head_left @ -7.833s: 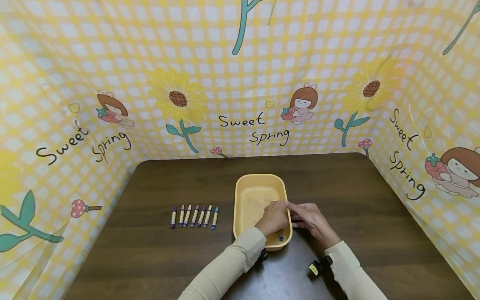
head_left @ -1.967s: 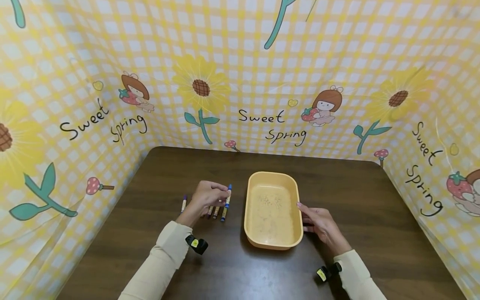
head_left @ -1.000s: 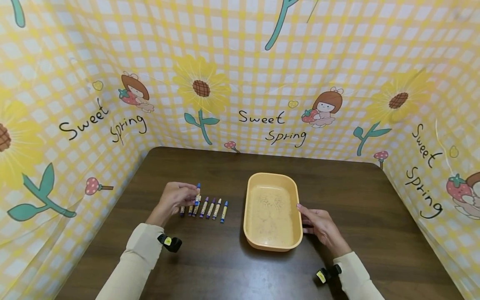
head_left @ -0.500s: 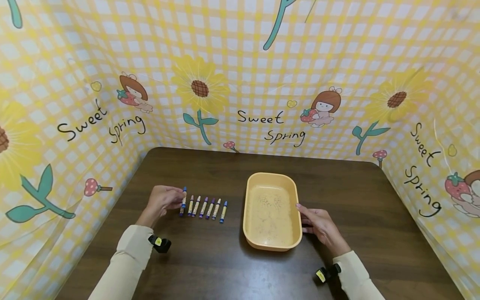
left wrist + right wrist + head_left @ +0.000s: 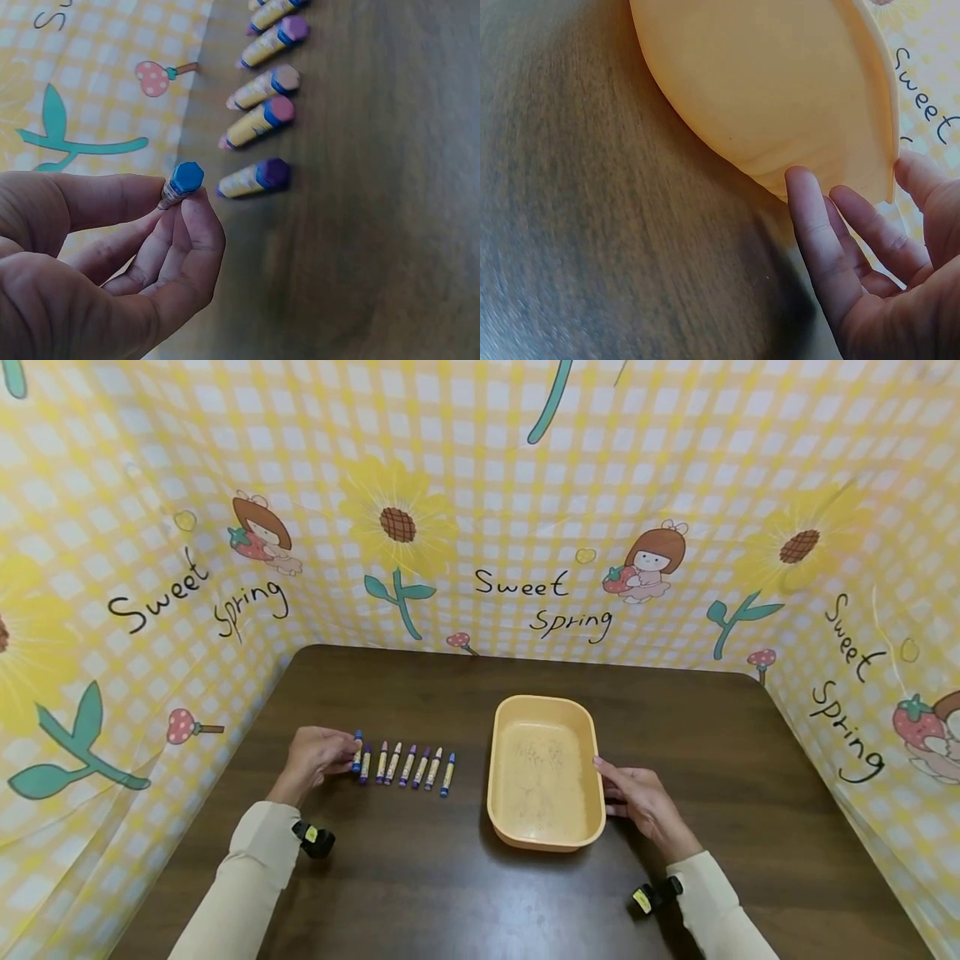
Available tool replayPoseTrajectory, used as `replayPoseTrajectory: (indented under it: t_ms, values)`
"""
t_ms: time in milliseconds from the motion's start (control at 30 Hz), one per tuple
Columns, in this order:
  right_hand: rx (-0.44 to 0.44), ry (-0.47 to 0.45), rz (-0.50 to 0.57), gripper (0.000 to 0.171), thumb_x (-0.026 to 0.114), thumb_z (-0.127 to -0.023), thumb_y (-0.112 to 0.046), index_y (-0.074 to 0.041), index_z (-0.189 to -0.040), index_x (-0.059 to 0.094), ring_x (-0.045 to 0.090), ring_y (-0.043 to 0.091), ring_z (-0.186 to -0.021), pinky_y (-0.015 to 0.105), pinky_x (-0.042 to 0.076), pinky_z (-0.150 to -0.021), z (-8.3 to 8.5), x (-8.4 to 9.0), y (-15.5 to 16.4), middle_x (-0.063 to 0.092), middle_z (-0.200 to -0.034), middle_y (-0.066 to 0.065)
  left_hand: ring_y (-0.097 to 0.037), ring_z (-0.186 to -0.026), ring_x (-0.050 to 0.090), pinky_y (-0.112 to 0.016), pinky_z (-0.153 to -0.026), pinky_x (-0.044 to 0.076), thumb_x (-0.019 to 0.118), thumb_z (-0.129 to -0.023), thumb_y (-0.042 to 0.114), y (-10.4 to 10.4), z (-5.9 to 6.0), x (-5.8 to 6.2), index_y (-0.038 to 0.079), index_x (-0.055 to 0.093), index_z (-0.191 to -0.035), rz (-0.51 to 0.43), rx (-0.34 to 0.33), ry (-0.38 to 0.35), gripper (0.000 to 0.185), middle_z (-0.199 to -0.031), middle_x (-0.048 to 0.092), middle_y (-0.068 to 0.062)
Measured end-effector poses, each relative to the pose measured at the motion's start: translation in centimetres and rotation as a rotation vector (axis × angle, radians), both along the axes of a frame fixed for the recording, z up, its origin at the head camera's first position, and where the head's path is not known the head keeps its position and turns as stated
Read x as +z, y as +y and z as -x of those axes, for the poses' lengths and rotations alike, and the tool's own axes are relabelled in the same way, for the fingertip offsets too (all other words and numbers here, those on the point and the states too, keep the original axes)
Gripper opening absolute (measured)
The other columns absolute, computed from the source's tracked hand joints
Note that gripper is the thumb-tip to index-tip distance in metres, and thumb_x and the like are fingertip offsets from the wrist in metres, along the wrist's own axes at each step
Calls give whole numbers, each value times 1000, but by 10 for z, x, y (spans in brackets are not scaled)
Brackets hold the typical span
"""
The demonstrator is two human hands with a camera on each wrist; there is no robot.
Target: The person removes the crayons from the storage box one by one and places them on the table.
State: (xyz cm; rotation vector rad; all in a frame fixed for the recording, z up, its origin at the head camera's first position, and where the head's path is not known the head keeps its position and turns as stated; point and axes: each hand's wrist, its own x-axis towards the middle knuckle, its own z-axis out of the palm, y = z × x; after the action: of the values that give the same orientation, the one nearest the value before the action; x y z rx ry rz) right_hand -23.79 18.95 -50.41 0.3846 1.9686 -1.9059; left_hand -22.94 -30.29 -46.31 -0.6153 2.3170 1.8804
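A blue crayon (image 5: 357, 750) sits left of centre in the head view, pinched between the thumb and curled fingers of the left hand (image 5: 313, 758). In the left wrist view the same crayon (image 5: 182, 183) shows its blue end at the middle left of the frame, gripped at the fingertips (image 5: 199, 225) above the table.

Just to the right of it in the head view lies a row of six crayons (image 5: 406, 767) on the dark wooden table (image 5: 420, 893), side by side and slightly slanted: the near ones purple or pink tipped, the far right one blue. With the held one that makes seven crayons. The left wrist view shows part of the row (image 5: 259, 112) running to the upper middle of the frame, apart from the held crayon.

Right of the row, near the middle of the head view, stands one yellow rectangular tub (image 5: 594, 752). The right hand (image 5: 637, 795) rests against its right side with fingers straight and loosely spread; in the right wrist view those fingers (image 5: 814, 225) touch the outer wall of the tub (image 5: 765, 82) at the lower right of the frame.

A yellow checked backdrop (image 5: 480, 485) with sunflowers and "Sweet Spring" lettering fills the upper frame and both sides.
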Motion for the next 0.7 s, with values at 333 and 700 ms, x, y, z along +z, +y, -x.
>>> replayPoseTrajectory:
  t_ms: [333, 700]
  values:
    - [4, -1, 4, 35, 74, -93, -36, -1, -99, 74, 72, 16, -79, 33, 64, -68, 1, 2, 0, 75, -85, 2, -12, -66, 68, -37, -66, 64, 71, -89, 12, -3, 0, -12, -9, 77, -98, 468, -59, 28, 24, -79, 76, -11]
    - [17, 13, -5, 44, 73, -94, -38, 3, -108, 72, 72, 16, -81, 33, 64, -70, 1, -1, 1, 76, -87, 4, -22, -59, 51, -51, -84, 46, 72, -84, 6, 10, -1, -22, 8, 62, -48, 683, -58, 152, 37, -44, 52, 5]
